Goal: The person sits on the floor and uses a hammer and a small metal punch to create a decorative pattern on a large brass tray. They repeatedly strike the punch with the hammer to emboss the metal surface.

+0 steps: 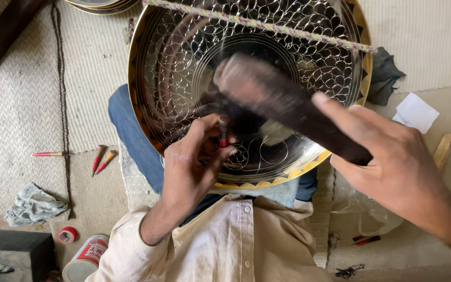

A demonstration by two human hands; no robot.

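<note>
fingers of our left hand pinch a small red-tipped punch upright against the engraved brass plate, which leans on our lap above the blue trousers. our right hand wraps a dark wooden mallet, fingers curled shut round its handle; its head is blurred, so we cannot tell whether it touches the punch. we judge the work goes best with the punch square to the metal, light even taps, and the plate braced firm. by our left elbow on the floor stands a white and red tin; its contents stay hidden from us.
</note>
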